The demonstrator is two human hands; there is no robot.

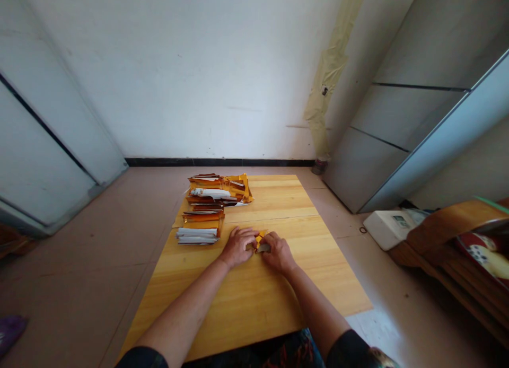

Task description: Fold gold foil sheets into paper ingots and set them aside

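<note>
Near the middle of the wooden table, my left hand (238,246) and my right hand (279,253) face each other with fingers bent. Between them is a small piece of gold foil paper (260,239), with greyish parts showing under the fingertips. Both hands pinch it, one at each side, close to the tabletop. My fingers cover much of its shape. To the left of my left hand lies a row of folded white papers (198,236). Behind it are stacked gold foil papers (202,218) and a larger gold foil bundle (234,185) with white pieces among it.
The wooden table (326,272) has a seam across it. Beyond it stands a white wall (207,81) with a dark skirting. A grey fridge-like cabinet (382,140) is at right, near a white box (387,229) and wooden furniture (441,246).
</note>
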